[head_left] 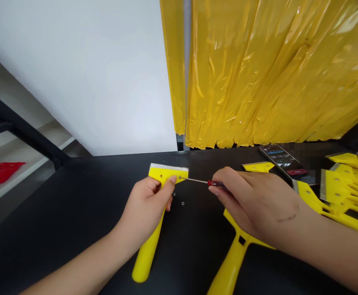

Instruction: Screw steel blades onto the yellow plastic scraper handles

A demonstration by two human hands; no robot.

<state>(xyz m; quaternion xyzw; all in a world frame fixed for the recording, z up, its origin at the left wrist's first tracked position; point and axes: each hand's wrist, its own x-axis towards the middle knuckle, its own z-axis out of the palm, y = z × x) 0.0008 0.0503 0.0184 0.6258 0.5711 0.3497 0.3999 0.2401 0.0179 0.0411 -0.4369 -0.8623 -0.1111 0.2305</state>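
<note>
A yellow scraper (147, 256) with a metal blade along its top edge is gripped near its head by my left hand (149, 203), the thumb pressing on the head. My right hand (252, 196) holds a screwdriver (214, 184) with a red and dark handle. Its thin shaft points left, and the tip meets the right side of the scraper head at a small screw or hole. On the black table just below lies a small ring-like piece (183, 203). Another yellow scraper (231, 262) lies partly beneath my right hand and wrist.
Several yellow scrapers (338, 182) lie piled at the right on the black table (74, 229). A phone (285, 162) with a lit screen rests behind my right hand. Yellow plastic film (243, 73) and a white panel (89, 73) stand behind. Red material (3, 172) is on a shelf at the left.
</note>
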